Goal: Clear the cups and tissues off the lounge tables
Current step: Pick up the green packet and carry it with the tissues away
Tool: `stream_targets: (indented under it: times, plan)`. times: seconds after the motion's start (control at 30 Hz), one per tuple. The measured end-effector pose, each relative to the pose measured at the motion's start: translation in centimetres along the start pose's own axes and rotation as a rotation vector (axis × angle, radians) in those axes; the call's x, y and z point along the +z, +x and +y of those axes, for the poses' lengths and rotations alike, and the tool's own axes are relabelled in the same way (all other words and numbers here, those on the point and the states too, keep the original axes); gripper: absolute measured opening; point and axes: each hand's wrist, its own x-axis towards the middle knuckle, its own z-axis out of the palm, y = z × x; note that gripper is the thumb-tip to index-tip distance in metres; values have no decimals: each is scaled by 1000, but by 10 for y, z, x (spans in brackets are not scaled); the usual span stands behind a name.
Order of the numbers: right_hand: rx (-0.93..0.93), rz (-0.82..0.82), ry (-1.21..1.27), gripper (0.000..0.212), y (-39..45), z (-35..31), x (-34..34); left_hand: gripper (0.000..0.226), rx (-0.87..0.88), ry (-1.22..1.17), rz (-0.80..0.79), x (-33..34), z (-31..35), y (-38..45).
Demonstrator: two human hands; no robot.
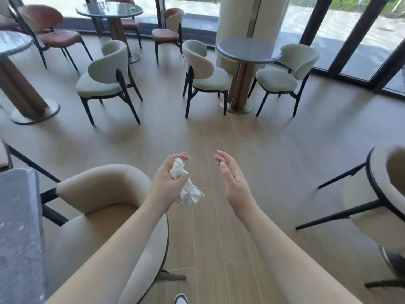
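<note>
At the bottom edge of the frame the tip of your shoe (181, 299) showed on the wooden floor (208, 238). Your two bare forearms reached up from the lower corners toward the middle. Your left hand (166, 181) was curled around crumpled white tissues (185, 183), one wad pinched between thumb and fingers and another hanging below the palm, held over the floor and off any bench. Your right hand (232, 181) was beside it, just apart, palm turned inward with the fingers relaxed and lightly spread, holding nothing.

Under your left arm sat a beige armchair (98, 207), and at the lower left edge the corner of a grey stone bench (19, 216). Another beige chair (385, 194) lay at the right edge.

Farther up, in the centre, a small round grey bench (248, 49) stood between two pale chairs (206, 73), in front of a pillar. More round benches and brown chairs (54, 34) filled the upper left, with glass doors (350, 29) beyond.
</note>
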Motion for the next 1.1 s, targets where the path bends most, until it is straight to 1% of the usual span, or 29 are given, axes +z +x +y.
stream_targets:
  times: [0.13, 0.33, 0.53, 0.63, 0.7, 0.8, 1.0, 1.1]
  plan:
    - [-11, 2, -6, 36, 28, -4, 1, 41, 19, 0, -19, 1, 8, 40]
    - [3, -76, 7, 42, 77, -8, -8, 44, 42, -26, 10, 10, 13, 92]
    - [8, -130, 54, 42, 147, 0, -32, 50, 39, 22, 34, 52, 13, 153]
    - [-6, -163, 49, 40, 187, -3, -54, 52, 26, 44, 78, 71, 18, 184]
    - [-7, -173, 66, 44, 213, -9, -69, 55, 28, 63, 93, 80, 21, 204]
    - [-44, -187, 88, 47, 250, -17, -82, 67, 33, 87, 115, 85, 28, 228]
    - [-44, -255, 106, 47, 306, -17, -65, 61, -3, 55, 227, 76, 27, 266]
    - [-23, -304, 106, 46, 334, -12, -47, 59, -21, -17, 290, 63, 23, 294]
